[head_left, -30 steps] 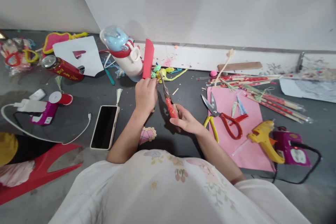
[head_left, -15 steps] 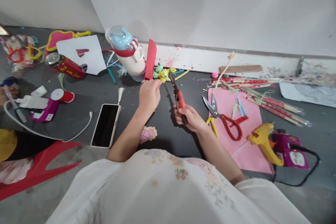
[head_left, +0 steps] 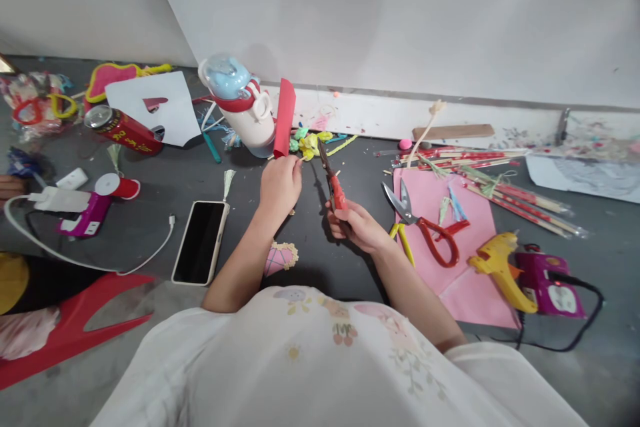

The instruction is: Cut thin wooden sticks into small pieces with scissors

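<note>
My left hand is closed in a pinch on a thin wooden stick whose tip shows near its fingertips. Just above it a red folded card stands upright against a white and blue bottle. My right hand grips the red handles of small shears. Their blades point up and left, toward the left hand's fingertips and the stick. Both hands hover over the dark table.
A phone lies left of my left arm. Red-handled scissors rest on pink paper, with a yellow glue gun at the right. A red can, white card, bundled sticks and cables surround them. Another person's hand shows at far left.
My right hand has closed tighter on the shears and brought the blades nearer my left hand's fingertips. The left hand stays in place.
</note>
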Demonstrator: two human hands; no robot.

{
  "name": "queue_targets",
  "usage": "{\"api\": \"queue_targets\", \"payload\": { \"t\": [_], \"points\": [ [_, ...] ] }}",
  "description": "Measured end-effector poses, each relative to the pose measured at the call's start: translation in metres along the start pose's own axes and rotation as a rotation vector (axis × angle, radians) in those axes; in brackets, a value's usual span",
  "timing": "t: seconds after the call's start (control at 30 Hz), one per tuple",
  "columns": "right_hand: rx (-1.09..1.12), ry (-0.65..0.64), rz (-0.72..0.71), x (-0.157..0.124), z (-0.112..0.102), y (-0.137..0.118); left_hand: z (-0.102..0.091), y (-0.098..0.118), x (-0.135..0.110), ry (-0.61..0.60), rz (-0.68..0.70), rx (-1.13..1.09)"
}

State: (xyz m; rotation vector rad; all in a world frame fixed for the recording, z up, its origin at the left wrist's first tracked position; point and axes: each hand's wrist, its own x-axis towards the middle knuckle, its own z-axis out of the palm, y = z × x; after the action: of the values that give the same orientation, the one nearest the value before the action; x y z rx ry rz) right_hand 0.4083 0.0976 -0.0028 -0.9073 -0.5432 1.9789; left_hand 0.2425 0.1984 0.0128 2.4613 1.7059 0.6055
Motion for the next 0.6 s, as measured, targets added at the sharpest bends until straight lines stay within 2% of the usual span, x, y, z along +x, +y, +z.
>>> {"api": "queue_targets", "payload": {
  "t": [0.1, 0.23, 0.4, 0.6],
  "points": [
    [0.013, 0.012, -0.019, 0.0, 0.0, 0.0, -0.002, 0.001, 0.0, -0.056, 0.004, -0.003],
    [0.035, 0.051, -0.08, 0.0, -0.001, -0.002, -0.003, 0.004, -0.001, -0.169, 0.098, -0.019],
    [0.019, 0.18, -0.172, -0.002, 0.0, -0.009, 0.001, 0.005, -0.002, -0.274, 0.218, 0.004],
    [0.003, 0.275, -0.265, -0.003, 0.001, -0.014, -0.002, 0.009, -0.001, -0.288, 0.221, 0.035]
  ]
}}
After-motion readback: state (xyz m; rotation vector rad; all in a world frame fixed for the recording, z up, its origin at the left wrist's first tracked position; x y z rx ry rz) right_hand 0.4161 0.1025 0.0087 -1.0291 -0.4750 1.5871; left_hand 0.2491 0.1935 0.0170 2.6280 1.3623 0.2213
